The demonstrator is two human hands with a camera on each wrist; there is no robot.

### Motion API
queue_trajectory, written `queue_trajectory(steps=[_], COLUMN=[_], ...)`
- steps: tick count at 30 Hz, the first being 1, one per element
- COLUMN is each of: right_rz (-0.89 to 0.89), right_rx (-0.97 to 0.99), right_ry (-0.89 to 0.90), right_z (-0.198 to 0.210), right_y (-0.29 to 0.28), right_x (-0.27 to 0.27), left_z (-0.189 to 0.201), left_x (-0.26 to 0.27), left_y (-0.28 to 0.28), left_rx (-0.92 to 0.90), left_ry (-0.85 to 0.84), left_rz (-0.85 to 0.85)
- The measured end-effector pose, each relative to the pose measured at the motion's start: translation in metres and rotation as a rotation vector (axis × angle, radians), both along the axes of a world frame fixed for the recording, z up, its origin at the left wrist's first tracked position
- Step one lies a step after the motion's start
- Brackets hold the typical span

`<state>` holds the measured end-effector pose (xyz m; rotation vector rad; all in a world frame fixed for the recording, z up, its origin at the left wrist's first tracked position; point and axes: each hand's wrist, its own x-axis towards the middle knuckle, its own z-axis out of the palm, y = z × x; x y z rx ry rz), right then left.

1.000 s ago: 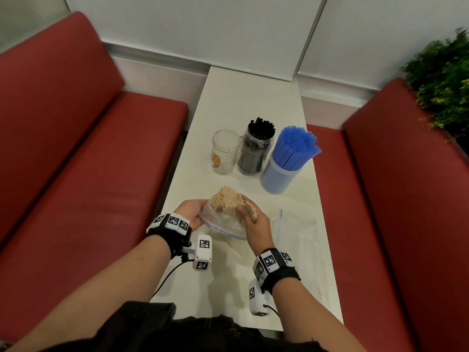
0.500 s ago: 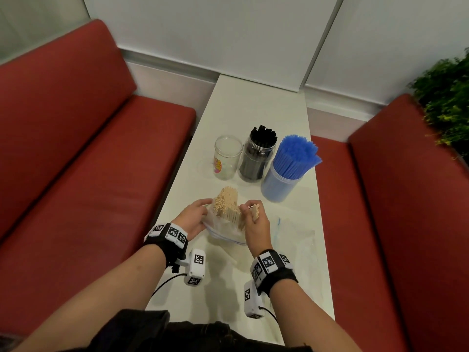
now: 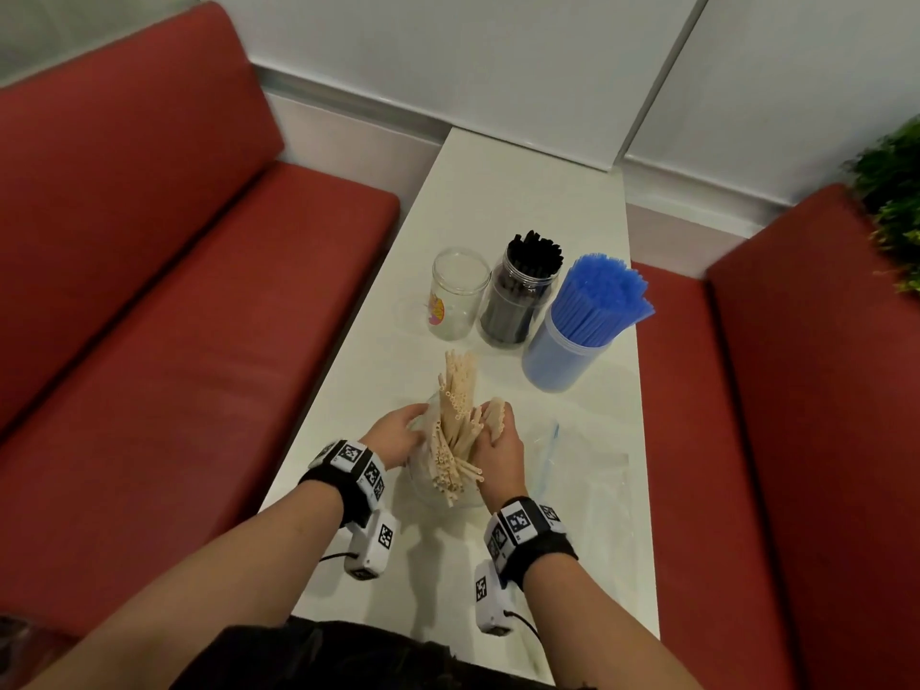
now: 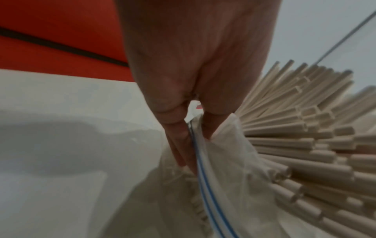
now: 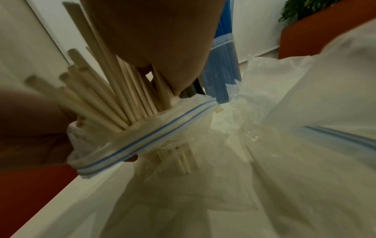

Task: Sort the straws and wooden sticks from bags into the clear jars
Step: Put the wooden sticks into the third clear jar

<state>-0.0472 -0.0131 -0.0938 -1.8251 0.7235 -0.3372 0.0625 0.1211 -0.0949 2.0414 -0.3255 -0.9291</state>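
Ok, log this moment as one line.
left hand: holds bag | right hand: grips beige straws | empty jar: waiting

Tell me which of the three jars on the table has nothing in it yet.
The clear glass jar with the pink and yellow sticker, leftmost in the row. The middle jar holds black straws and the right jar holds blue straws.

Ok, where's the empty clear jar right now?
In the head view the empty clear jar stands mid-table, leftmost in the row, right beside the jar of black straws, beyond both hands.
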Motion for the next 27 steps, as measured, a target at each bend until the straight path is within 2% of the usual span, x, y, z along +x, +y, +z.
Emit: queue_trajectory(steps=[3,5,8,13,16,19,24,27], right_rz=[0.0,-0.004,-0.024,-0.017,-0.117,-0.129,-0.177,-0.134], right_rx=[0.023,0.038,0.064,0.127,0.148,0.136,0.147,0.198], right_ry=[0.014,-0.003,-0.037,-0.032,-0.06,-0.073,-0.122,-0.08], right_z=[-0.002,0.0,0.003,0.003,0.007,0.011,0.016,0.012], right_y=[0.0,-0.002,-0.005,-0.012,-0.018,-0.022,-0.027,-0.033], right_x=[0.005,0.008,0.009,0.007,0.005,0.004,0.003,0.001], left_z=[-0.002,-0.002,-0.003,-0.009,-0.009,-0.007,-0.004,-0.001], left_x=[0.0,0.0,0.0,0.0,0.004,0.01,0.009,0.004], left_y=[-0.001,0.0,0.002,0.001,0.0,-0.001,0.001,-0.002], left_rx=[0.075,0.105,0.07,0.011,-0.003,-0.034,-0.002,-0.028], left_ry=[-0.045,0.017,0.141,0.238,0.255,0.322,0.428,0.441], left_rz=[-0.063,-0.046,0.05,0.141,0.232,0.322,0.324,0.295])
